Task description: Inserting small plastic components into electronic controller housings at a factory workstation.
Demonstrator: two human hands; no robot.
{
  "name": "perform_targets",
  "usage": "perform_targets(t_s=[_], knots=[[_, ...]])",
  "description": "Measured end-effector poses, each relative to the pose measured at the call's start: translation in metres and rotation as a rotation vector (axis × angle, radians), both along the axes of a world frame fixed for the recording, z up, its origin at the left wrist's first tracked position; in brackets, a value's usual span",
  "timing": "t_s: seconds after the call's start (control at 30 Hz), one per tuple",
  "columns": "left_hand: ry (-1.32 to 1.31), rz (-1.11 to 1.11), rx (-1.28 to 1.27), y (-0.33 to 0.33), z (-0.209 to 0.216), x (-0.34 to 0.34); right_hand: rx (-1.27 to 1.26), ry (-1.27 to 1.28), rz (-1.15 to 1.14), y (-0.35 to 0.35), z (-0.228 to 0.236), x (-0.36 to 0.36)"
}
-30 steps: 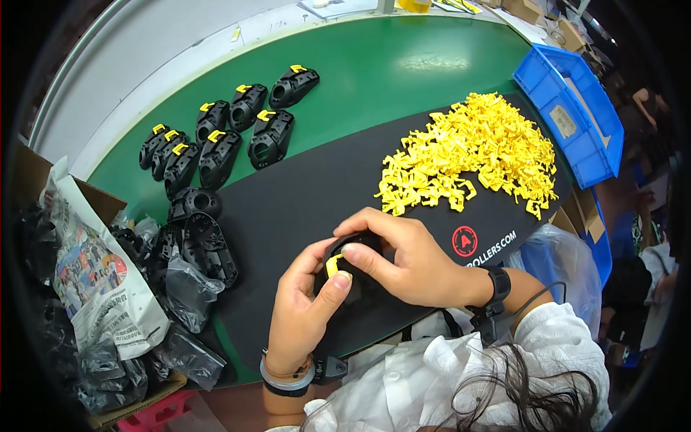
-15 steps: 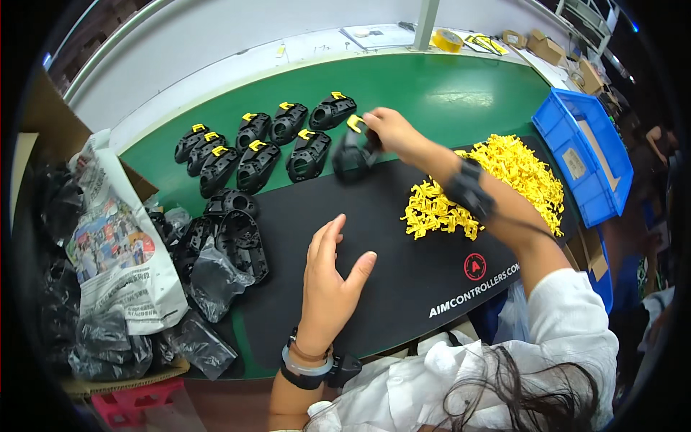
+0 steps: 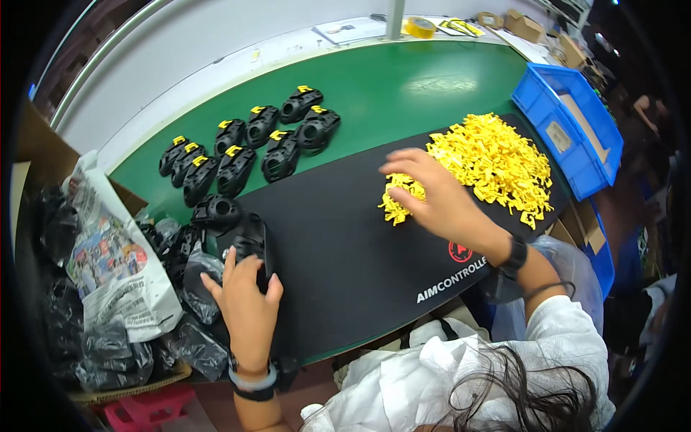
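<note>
My left hand reaches to a black plastic housing on the left part of the dark mat, its fingers spread at the near end. Whether the fingertips touch the housing I cannot tell. Over the near-left edge of a heap of small yellow plastic clips hovers my right hand, fingers apart, with nothing seen in it. On the green table, several black housings with a yellow clip at one end stand in rough rows. Another black housing lies just beyond my left hand.
A carton at the left holds bagged black parts and printed newspaper. Plastic-wrapped parts lie beside it. A blue bin stands at the right. Yellow tape sits on the back ledge; a pink stool is below.
My right hand has set down a clipped housing at the right end of the rows and moved back to the yellow heap. My left hand has moved left to a black housing.
</note>
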State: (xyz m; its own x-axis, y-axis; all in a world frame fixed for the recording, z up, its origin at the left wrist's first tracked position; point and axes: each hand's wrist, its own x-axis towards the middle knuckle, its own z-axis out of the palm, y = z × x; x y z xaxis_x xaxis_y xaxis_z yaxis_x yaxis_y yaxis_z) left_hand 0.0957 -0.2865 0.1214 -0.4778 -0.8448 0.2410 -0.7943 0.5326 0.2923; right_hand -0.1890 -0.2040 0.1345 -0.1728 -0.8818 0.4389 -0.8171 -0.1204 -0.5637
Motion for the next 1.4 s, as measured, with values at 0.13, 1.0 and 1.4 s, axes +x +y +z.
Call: perform_targets(t_s=[0.13,1.0,1.4], knots=[[0.45,0.013,0.188,0.006,0.007,-0.005,0.155,-0.079,-0.065,0.046,0.013,-0.001],[1.299,-0.431,1.341,0.013,-0.002,-0.06,-0.14,-0.155,0.319,0.004,0.033,0.05],[1.161,-0.414,1.425,0.008,-0.004,-0.06,0.184,-0.596,0.369,-0.022,0.022,0.044]])
